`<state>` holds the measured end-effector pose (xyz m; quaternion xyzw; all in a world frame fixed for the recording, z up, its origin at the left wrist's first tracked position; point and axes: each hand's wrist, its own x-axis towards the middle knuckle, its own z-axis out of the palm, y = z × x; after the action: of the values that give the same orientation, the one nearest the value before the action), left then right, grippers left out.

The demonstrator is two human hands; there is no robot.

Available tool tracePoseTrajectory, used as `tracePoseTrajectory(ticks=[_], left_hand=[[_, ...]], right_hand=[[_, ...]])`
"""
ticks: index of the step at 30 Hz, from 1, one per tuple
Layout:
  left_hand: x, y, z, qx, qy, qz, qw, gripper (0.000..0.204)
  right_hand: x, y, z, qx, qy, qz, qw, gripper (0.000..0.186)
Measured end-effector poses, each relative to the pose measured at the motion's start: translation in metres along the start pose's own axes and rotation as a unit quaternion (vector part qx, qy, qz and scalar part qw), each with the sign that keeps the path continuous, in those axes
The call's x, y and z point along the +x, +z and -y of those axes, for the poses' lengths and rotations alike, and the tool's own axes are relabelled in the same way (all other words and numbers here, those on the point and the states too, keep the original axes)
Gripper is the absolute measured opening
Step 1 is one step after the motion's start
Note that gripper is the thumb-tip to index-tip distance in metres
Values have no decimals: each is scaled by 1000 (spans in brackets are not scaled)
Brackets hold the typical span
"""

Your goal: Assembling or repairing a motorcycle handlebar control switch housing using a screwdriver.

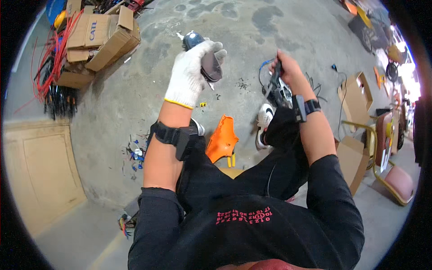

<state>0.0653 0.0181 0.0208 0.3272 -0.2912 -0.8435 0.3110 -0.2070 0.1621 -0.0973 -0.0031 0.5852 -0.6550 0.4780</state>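
My left hand (186, 72), in a white knit glove with a yellow cuff, is closed around a dark, glossy, rounded elongated part (211, 68). One end sticks out above the fingers and the other below; the grip hides its middle, and I cannot make out its kind. My right hand (290, 69) is bare, its fingers curled on the upper end of a black and silver assembly (281, 92) above my right shoe. A blue cable (261, 72) loops beside that hand. Between my legs lies an orange plastic panel (222, 137), with a yellow-handled tool (231, 160) just below it.
Cardboard boxes (96, 36) and red cables (56, 54) are piled at the far left. Small scraps (136, 153) litter the floor left of my leg. At right are an open carton (355, 99), a flattened box (351, 157) and a chair (398, 180). A wooden panel (45, 171) stands at left.
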Motion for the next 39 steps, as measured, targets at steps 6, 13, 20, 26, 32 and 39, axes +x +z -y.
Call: tracePoseTrajectory(ticks=[6, 13, 20, 26, 32, 39], left_hand=[[23, 16, 8, -86, -44, -10, 995, 16], [13, 41, 5, -110, -97, 35, 989, 25], [2, 26, -14, 73, 58, 11, 996, 32], [-5, 5, -23, 225, 90, -76, 967, 42], [-8, 18, -30, -23, -22, -106, 994, 39], [-4, 16, -35, -32, -42, -113, 992, 39]], right_hand=[[29, -70, -81, -55, 144, -103, 983, 17], [79, -98, -191, -39, 221, -188, 956, 14], [155, -99, -305, -300, 108, -69, 945, 16], [166, -67, -338, -298, 24, -128, 946, 21], [178, -42, -343, -394, 0, -243, 887, 25], [173, -36, -350, -486, -101, -162, 853, 22]])
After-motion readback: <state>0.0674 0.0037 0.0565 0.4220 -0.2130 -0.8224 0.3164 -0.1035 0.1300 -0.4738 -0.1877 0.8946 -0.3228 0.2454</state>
